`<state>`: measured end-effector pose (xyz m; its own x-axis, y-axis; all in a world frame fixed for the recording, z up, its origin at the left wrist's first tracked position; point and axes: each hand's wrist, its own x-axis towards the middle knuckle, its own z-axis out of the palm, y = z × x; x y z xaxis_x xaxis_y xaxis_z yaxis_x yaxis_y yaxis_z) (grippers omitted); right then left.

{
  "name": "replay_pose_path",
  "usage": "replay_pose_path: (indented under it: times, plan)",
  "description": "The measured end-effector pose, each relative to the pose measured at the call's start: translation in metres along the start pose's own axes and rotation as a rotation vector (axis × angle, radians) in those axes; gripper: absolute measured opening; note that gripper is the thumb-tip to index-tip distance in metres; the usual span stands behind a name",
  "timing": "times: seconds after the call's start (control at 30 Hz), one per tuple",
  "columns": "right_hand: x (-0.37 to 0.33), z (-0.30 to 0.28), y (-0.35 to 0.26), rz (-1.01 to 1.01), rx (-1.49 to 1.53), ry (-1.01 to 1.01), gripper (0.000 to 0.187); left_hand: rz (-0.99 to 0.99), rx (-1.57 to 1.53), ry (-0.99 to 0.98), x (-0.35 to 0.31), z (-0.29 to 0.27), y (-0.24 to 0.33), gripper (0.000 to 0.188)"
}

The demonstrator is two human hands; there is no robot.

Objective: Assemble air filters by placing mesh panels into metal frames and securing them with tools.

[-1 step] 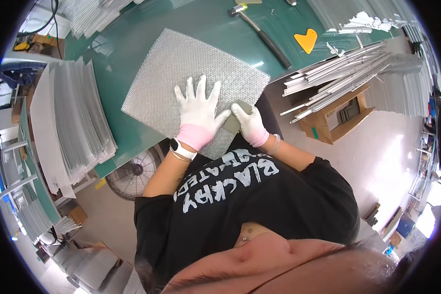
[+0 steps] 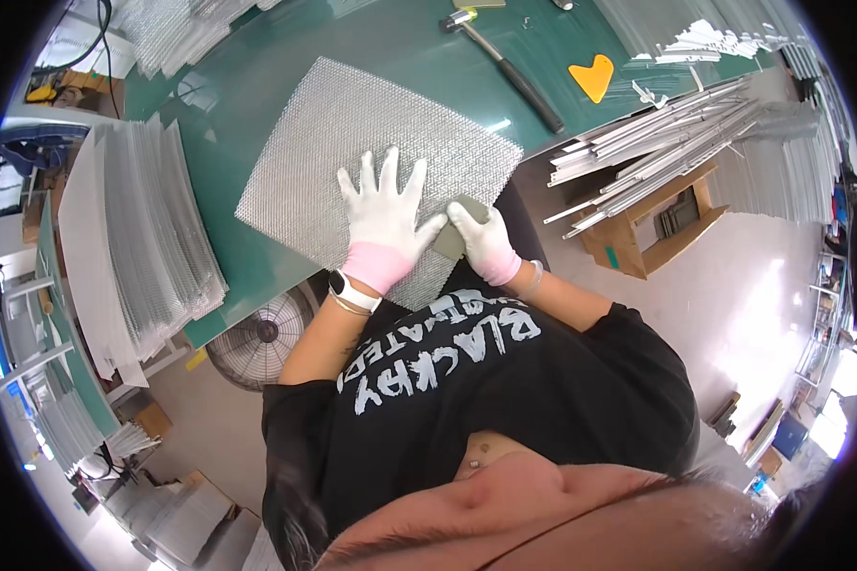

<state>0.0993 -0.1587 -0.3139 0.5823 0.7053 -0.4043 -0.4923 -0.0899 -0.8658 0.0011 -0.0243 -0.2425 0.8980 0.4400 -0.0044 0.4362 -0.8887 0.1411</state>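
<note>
A silvery honeycomb-textured metal sheet (image 2: 295,143) lies tilted on the green table, its near corner reaching over the edge toward my body. My left hand (image 2: 386,205), in a white glove with a pink cuff, rests flat on the sheet with fingers spread. Close to its thumb, my right hand (image 2: 486,238), gloved alike, grips a flat grey-green pad (image 2: 455,240) at the sheet's right-hand near edge. The right thumb lies on top of the pad; the other fingers are partly hidden. The exact kind of pad cannot be told.
On the green table (image 2: 229,114) lie a black-handled hammer (image 2: 519,86) and a yellow scraper (image 2: 592,78). Stacked honeycomb sheets (image 2: 152,228) stand at left. Metal strips (image 2: 647,157) jut out at right above a cardboard box (image 2: 643,252). A floor fan (image 2: 262,333) sits below the table edge.
</note>
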Motion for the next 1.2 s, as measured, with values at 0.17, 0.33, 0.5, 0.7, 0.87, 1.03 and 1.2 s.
replay_pose_path:
  times: [0.17,0.33,0.5,0.7,0.87,1.03,1.2]
  plan:
    - [-0.004,-0.005,0.003,-0.011,0.073,0.029,0.018,-0.003,-0.019,-0.006,-0.002,-0.001,0.005,0.075]
    - [0.013,-0.019,0.056,-0.245,0.038,0.14,0.022,0.029,0.012,-0.021,-0.001,0.0,0.009,0.071]
    - [0.004,0.014,-0.002,-0.063,0.041,0.114,0.027,0.047,0.065,-0.021,0.004,0.0,0.003,0.068]
    - [0.011,-0.013,-0.015,0.289,0.023,-0.442,0.035,0.184,-0.031,0.052,0.022,-0.003,-0.025,0.065]
    - [0.004,-0.023,-0.009,0.044,-0.073,-0.278,0.033,0.271,-0.319,-0.048,0.011,-0.005,-0.034,0.07]
    - [0.006,-0.025,0.0,-0.004,-0.11,-0.28,0.031,0.25,-0.33,-0.049,0.007,-0.01,-0.035,0.071]
    - [0.008,-0.029,0.003,-0.022,-0.077,-0.339,0.027,0.176,-0.373,-0.065,0.005,-0.013,-0.032,0.071]
